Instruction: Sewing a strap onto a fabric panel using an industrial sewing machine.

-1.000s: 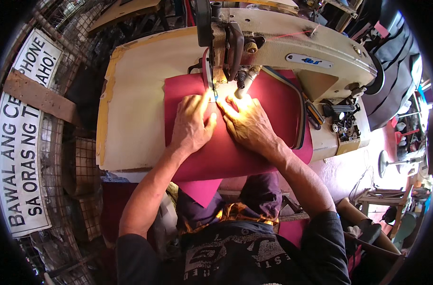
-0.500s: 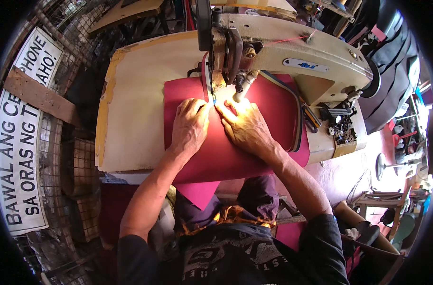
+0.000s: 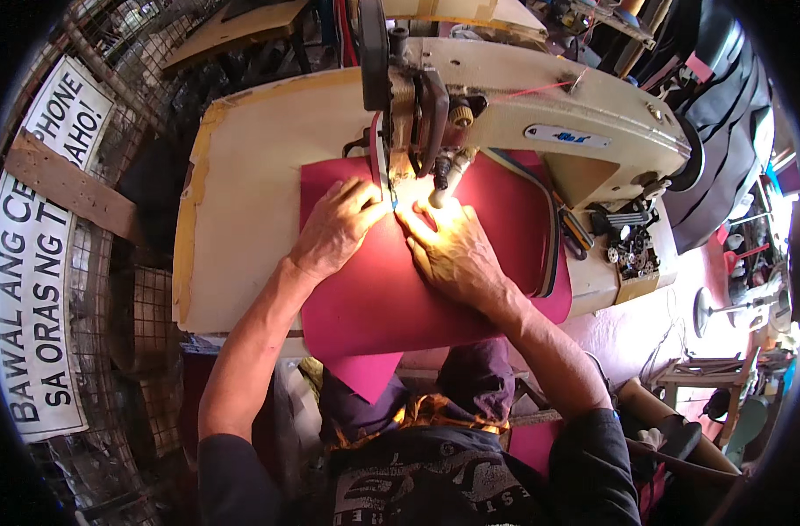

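Note:
A maroon sheet point(image 3: 373, 298), leather-like, lies over the sewing machine's bed, its lower edge hanging toward my lap. My left hand point(image 3: 337, 230) has bent fingers, with thumb and forefinger pinched at the sheet's edge left of the needle area. My right hand point(image 3: 457, 254) rests flat on the sheet, fingers stretched out just below the presser foot area. Bright lamp light washes out the fingertips there, and the needle is hard to make out. A dark, light-edged striped trim point(image 3: 553, 237) curves along the right of the sheet. The sewing machine point(image 3: 514, 105) stands above both hands.
The pale worktable point(image 3: 251, 210) extends to the left. Scissors with orange-edged handles point(image 3: 578, 232) and several metal bobbins point(image 3: 632, 254) lie at the right. Wire mesh and a white sign point(image 3: 40, 289) border the far left. Dark sheets point(image 3: 724, 131) hang at the right.
My left hand has shifted a little left, and its forearm has swung outward. The sheet's lower left edge has moved slightly left. My right hand keeps about the same place on the sheet.

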A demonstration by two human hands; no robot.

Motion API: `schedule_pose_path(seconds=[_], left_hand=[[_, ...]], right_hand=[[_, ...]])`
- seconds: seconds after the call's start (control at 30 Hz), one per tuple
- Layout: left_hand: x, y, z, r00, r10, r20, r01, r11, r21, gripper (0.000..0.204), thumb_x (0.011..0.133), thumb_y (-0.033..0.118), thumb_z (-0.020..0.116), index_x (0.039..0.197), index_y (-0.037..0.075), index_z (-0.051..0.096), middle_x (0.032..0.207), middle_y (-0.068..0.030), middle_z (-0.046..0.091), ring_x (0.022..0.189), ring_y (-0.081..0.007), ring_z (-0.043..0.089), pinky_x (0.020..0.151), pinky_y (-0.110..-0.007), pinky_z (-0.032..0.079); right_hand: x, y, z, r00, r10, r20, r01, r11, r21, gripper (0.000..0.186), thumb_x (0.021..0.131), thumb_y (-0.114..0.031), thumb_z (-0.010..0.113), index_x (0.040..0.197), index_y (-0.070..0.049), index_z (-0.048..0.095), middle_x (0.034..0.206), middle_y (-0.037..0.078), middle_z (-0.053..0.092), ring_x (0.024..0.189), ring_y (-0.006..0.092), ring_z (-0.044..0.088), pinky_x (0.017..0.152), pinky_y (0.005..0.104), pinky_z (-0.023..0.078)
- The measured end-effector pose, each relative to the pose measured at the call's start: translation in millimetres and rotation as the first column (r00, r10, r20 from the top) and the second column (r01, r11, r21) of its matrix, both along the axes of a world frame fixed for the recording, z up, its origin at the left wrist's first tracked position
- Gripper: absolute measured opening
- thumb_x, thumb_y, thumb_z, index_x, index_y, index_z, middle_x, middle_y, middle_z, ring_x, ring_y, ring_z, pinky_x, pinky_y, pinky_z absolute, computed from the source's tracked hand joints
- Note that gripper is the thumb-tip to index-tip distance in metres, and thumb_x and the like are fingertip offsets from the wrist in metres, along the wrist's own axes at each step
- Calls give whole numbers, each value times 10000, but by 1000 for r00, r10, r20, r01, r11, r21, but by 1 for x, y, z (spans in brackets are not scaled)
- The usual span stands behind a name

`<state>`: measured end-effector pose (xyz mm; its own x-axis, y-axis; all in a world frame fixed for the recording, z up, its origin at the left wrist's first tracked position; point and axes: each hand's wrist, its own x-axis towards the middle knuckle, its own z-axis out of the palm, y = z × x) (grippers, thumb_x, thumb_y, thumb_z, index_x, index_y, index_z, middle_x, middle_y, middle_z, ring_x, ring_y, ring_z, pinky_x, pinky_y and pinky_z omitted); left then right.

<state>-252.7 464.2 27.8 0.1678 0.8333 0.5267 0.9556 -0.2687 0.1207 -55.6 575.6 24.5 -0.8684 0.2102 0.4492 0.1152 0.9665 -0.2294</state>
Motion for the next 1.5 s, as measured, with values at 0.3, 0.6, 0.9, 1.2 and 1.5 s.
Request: schedule_pose_path(seconds=[0.3,0.6,0.9,1.2,1.5], left_hand=[[-2,3,-8,984,-51,173,48,999,20,281,808,-9,614,1076,34,685,1093,-117,666,998,-297,624,901,-419,491],[-4,0,-2,993,-49,109,53,998,-35,273,813,-23,615,1063,50,695,1077,-76,681,993,-276,635,906,-407,482],[-11,4,8,988,-152,15,152,988,4,255,804,28,612,1050,31,681,1068,-97,676,996,-274,648,890,-383,544],[4,-6,0,998,-39,42,41,998,-57,305,788,23,622,1091,1,651,1069,-130,639,1013,-322,628,895,-418,522],[15,-17,0,996,48,79,-40,994,-103,374,844,92,684,1196,-26,632,1256,-175,597,1185,-347,573,1045,-454,461]], right_hand=[[-1,2,1,1000,3,-28,-1,999,51,387,878,-175,636,1243,-46,630,1152,123,607,1026,318,597,789,435,489],[2,1,3,1000,12,21,-13,998,56,404,896,-193,627,1270,-39,617,1151,112,604,1049,289,576,807,429,467],[1,1,4,998,16,-53,-13,999,53,392,877,-181,639,1247,-51,623,1120,114,602,996,303,588,775,428,479],[0,1,-3,997,15,70,-21,996,86,493,855,-180,644,1316,-17,584,1161,156,588,1032,307,566,791,421,461],[20,-4,-2,997,67,43,-62,993,-103,490,888,-248,690,1320,-45,581,1316,168,565,1240,360,530,1060,471,421]])
